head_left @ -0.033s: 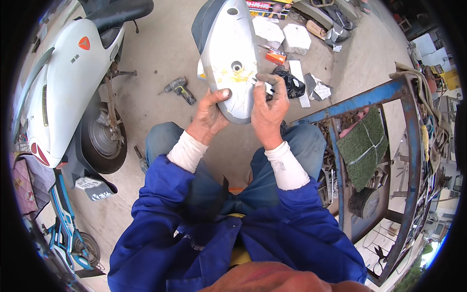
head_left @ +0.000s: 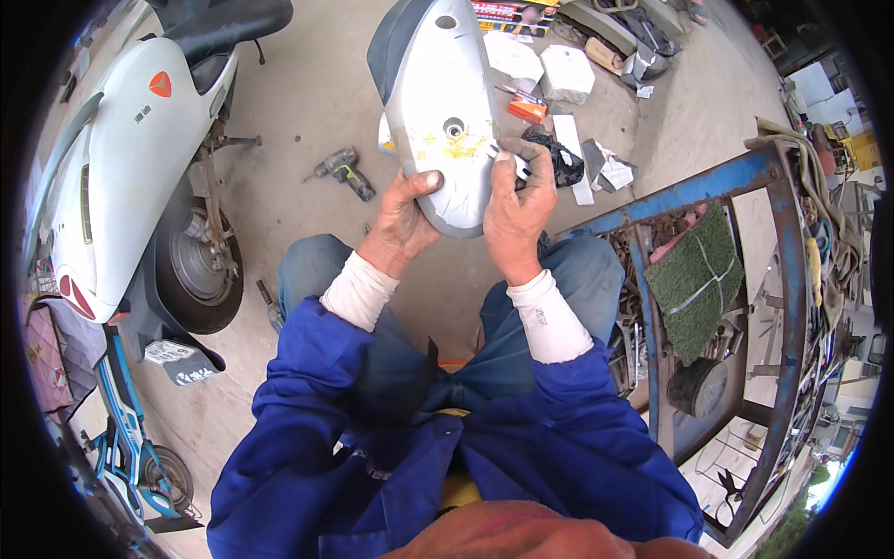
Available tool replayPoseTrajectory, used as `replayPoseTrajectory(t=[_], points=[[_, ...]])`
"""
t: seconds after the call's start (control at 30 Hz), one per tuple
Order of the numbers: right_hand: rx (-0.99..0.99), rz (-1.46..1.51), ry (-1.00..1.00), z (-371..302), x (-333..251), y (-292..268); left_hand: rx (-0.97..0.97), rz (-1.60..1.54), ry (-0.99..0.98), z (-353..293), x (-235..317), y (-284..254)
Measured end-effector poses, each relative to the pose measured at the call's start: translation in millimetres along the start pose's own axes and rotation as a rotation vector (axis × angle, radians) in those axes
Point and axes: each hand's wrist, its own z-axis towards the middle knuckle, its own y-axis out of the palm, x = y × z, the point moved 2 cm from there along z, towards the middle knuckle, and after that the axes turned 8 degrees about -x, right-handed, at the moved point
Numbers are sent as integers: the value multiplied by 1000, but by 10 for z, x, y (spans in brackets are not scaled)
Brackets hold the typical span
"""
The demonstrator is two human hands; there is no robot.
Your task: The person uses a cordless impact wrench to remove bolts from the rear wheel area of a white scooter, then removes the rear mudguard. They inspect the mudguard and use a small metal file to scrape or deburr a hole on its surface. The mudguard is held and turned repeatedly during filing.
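My left hand (head_left: pixel 400 224) grips the lower left edge of a silver-grey plastic scooter panel (head_left: pixel 445 79), thumb on its face and the other fingers hidden behind it. The panel has a round hole near its middle, another near the top, and yellowish smears with scratches below the middle hole. At its lower right edge, my right hand (head_left: pixel 520 210) is closed in a pinch. A small pale thing with dark parts shows between those fingers, too small to name; its tip is close to the smeared area.
A cordless drill (head_left: pixel 346 173) lies on the concrete floor beyond my left knee. At left stands a white scooter (head_left: pixel 121 177). White blocks (head_left: pixel 566 74), an orange box (head_left: pixel 528 109) and a black plastic bag (head_left: pixel 559 158) lie ahead. A blue metal frame (head_left: pixel 689 191) with tools stands right.
My right hand has shifted slightly to the right at the panel's edge, with the small thing still between its fingers. My left hand and the panel stay in place.
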Motion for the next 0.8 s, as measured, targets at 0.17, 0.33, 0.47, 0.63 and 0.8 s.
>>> replayPoseTrajectory(t=[0.17, 0.33, 0.47, 0.63, 0.8], points=[[-154, -185, -168, -2, 19, -21, -2, -8, -16, -5, 8, -11], [-33, -104, -71, 6, 2, -12, 4, -2, -9, 4, -25, -26], [-87, -131, -113, 5, 25, -36, -12, 0, -13, 2, -1, -1], [-80, -151, -108, 7, -3, -34, -5, -14, -34, 3, -5, -25], [30, 20, -36, 25, 70, -26, 3, 16, -19, 2, -24, -6]])
